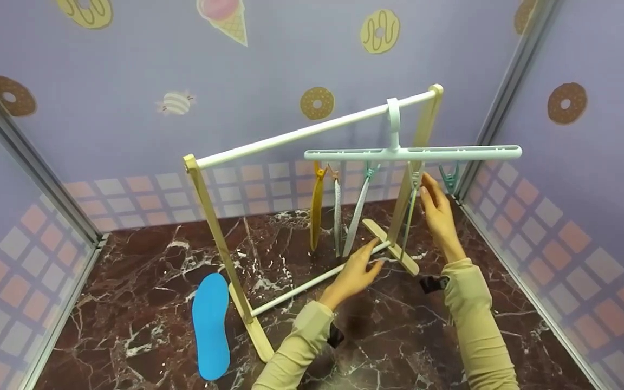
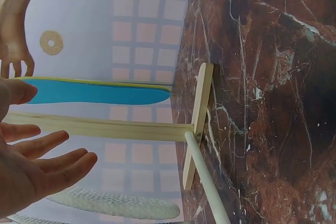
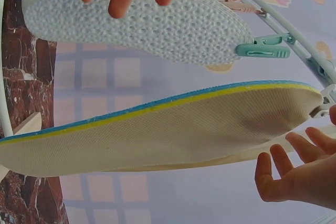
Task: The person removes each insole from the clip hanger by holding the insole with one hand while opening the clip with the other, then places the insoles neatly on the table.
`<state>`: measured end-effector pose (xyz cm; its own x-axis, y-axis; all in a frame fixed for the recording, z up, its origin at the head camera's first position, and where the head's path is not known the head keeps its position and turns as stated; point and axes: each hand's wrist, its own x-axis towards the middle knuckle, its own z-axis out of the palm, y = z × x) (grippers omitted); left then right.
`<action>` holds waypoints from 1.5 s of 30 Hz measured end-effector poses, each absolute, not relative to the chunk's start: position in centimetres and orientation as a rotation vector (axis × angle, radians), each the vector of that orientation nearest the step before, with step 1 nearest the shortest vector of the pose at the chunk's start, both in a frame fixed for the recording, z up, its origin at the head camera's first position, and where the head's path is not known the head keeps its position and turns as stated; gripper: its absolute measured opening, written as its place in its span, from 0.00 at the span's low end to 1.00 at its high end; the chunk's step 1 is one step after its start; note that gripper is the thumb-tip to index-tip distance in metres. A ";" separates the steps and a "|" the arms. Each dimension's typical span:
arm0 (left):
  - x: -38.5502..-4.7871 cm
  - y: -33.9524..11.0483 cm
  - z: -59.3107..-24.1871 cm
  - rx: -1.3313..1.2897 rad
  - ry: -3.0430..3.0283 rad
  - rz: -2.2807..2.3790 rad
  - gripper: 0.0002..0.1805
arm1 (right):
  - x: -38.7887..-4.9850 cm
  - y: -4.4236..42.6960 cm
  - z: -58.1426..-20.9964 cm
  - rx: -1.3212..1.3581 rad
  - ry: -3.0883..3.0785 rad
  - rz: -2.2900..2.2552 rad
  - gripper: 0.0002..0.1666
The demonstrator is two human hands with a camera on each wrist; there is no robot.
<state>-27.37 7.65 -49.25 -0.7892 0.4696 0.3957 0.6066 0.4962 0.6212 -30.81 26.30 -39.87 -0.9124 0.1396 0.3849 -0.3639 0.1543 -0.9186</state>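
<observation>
A pale hanger (image 1: 453, 154) hooks over the top bar of a wooden rack, with insoles hanging from its clips. My right hand (image 1: 439, 216) is beside the white clip (image 1: 415, 176), fingers loosely extended; whether a fingertip touches it I cannot tell. That clip holds a blue insole (image 2: 100, 92) with a yellow layer and beige underside. Lower, to the left, my left hand (image 1: 352, 276) has its fingers spread and holds nothing. Two dimpled grey-white insoles (image 3: 142, 19) hang from a pinkish clip (image 1: 333, 172) and a teal clip (image 3: 265, 50). A yellow-brown insole (image 1: 317, 216) hangs leftmost.
Another blue insole (image 1: 212, 325) lies flat on the dark marbled table (image 1: 144, 303), left of the rack's foot (image 1: 258, 341). An unused teal clip (image 1: 450, 177) hangs at the hanger's right. The rack's lower bar (image 1: 296, 291) runs near my left hand. Patterned walls (image 1: 268, 70) enclose the table.
</observation>
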 end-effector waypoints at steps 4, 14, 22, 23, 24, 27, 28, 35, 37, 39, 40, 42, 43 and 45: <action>-27.7 8.2 -49.3 -0.959 -2.545 -1.151 0.28 | -31.1 26.3 -39.6 0.236 -2.038 1.826 0.26; -28.0 9.6 -49.3 -0.985 -2.500 -1.194 0.30 | -31.5 26.2 -38.7 0.261 -1.994 1.836 0.24; -28.1 10.5 -49.4 -0.983 -2.474 -1.210 0.30 | -31.8 26.2 -38.1 0.180 -2.012 1.857 0.25; -28.1 10.7 -49.4 -0.986 -2.470 -1.205 0.29 | -31.8 26.1 -38.1 0.173 -2.015 1.855 0.25; -28.1 10.8 -49.4 -0.991 -2.463 -1.207 0.29 | -31.9 26.1 -38.0 0.169 -2.013 1.852 0.25; -28.0 11.2 -49.4 -0.999 -2.441 -1.206 0.30 | -31.9 25.8 -37.8 0.191 -1.985 1.858 0.24; -28.0 11.3 -49.3 -0.998 -2.432 -1.214 0.30 | -31.9 25.8 -37.8 0.198 -1.977 1.854 0.24; -27.9 12.1 -49.3 -0.913 -2.390 -1.167 0.30 | -32.0 25.3 -37.6 0.224 -1.878 1.893 0.22; -27.8 12.3 -49.3 -0.881 -2.394 -1.154 0.30 | -32.0 25.1 -37.6 0.234 -1.858 1.911 0.22; -27.8 12.5 -49.3 -0.849 -2.406 -1.135 0.30 | -32.1 24.9 -37.5 0.237 -1.841 1.923 0.21; -27.8 12.6 -49.3 -0.837 -2.407 -1.130 0.30 | -32.1 24.9 -37.5 0.237 -1.833 1.924 0.21; -27.8 12.8 -49.4 -0.820 -2.409 -1.124 0.30 | -32.1 24.8 -37.5 0.239 -1.819 1.923 0.21; -27.8 12.9 -49.5 -0.812 -2.409 -1.120 0.30 | -32.1 24.7 -37.5 0.238 -1.819 1.914 0.20; -27.8 13.1 -49.7 -0.799 -2.404 -1.119 0.31 | -32.1 24.6 -37.6 0.239 -1.824 1.897 0.20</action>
<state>-27.84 13.12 -49.73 -0.7708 0.3366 0.5408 0.6306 0.5239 0.5727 -32.06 24.63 -37.62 -0.8629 0.2260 0.4520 -0.4606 0.0166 -0.8875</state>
